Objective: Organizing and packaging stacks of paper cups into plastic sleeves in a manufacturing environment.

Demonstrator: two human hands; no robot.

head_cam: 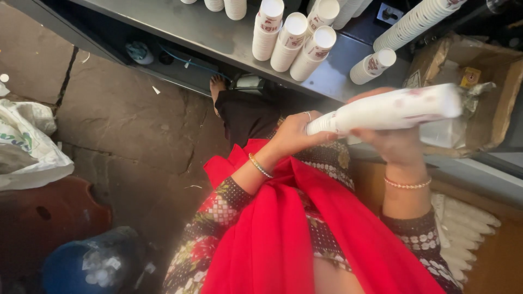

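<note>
Left hand (294,133): closed round the narrow end of a stack of paper cups (381,111), ring on one finger, bangle at the wrist.
Right hand (395,142): gripping the same stack from beneath near its middle, bead bracelet at the wrist.
Stack of paper cups: white with reddish print, held level across the body, just in front of the bench (218,30); its far end sits in a clear plastic sleeve (457,128).
Bench: grey metal, carrying more cup stacks (294,41), some upright, some lying over.
Cardboard box (490,76): open, beside the bench, behind the sleeve.
Floor (125,120): cracked stone; white plastic bag (24,144) to one side.
Clothing: red scarf (283,228) over a patterned dress.
</note>
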